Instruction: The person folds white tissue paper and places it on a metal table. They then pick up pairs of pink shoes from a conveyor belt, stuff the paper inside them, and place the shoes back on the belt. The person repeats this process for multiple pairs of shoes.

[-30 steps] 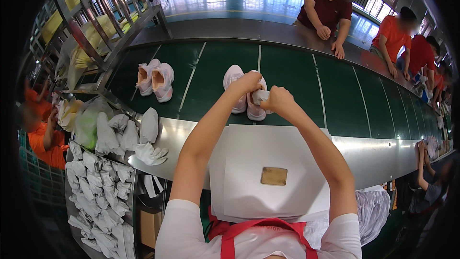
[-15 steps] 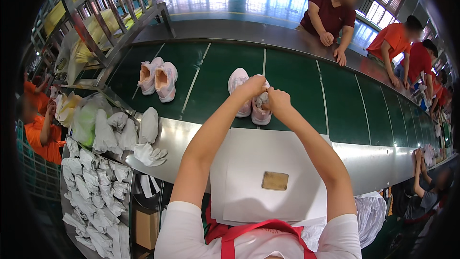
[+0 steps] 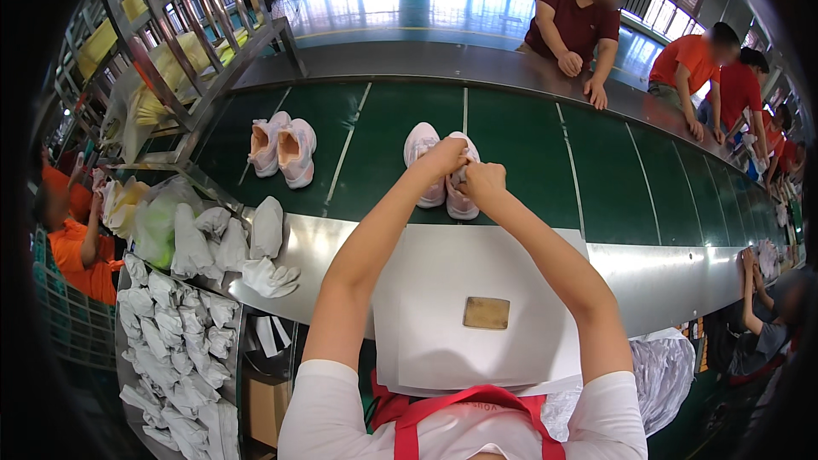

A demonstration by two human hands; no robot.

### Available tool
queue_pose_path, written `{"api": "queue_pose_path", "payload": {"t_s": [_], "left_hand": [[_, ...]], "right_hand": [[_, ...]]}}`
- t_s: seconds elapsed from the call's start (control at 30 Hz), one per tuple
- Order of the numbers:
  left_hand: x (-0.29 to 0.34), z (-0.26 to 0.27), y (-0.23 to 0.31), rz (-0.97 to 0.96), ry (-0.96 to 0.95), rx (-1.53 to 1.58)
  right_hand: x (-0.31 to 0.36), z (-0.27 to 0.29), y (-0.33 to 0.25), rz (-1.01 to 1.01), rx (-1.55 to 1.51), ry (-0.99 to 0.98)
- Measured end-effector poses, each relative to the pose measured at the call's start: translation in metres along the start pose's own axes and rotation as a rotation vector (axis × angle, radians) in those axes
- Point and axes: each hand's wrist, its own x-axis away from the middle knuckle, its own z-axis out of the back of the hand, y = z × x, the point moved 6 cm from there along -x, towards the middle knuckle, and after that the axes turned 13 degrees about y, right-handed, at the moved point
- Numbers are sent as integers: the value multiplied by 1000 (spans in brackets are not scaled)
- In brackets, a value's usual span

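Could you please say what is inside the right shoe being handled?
Both ends of the right shoe show; the left hand and right hand mostly cover its opening, obscuring the inside.

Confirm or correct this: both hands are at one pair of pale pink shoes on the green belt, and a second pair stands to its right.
Wrong side: in the head view, the second pair stands to the left. The left hand and right hand are indeed at one pair of pale pink shoes on the green belt.
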Motion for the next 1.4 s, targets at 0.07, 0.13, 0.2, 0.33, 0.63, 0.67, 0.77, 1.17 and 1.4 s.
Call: {"api": "queue_pose_path", "payload": {"t_s": [0.07,0.13,0.2,0.33,0.63,0.67,0.77,1.17,1.4], "left_hand": [[-2,-5,5,-6,12,60],[-10,-13,12,-14,6,116],[-10,-13,23,-52,-31,138],[13,1,24,-47,-170,93],[9,-20,35,-32,314,-121],[9,-23,36,-25,334,-133],[5,-35,29,39,398,-40],[20,-9,76,-9,412,-233],[228,198,-74,713,939,-932]], "right_hand": [[0,2,4,-13,10,48],[-4,-22,16,-26,56,119],[-1,-36,28,-63,121,127],[-2,10,43,-154,-48,-45],[0,-32,62,-244,-334,93],[-2,-39,60,-259,-287,214],[-3,-57,72,-455,-205,28],[5,-32,78,-190,-248,54],[15,85,35,-186,-492,256]]}}
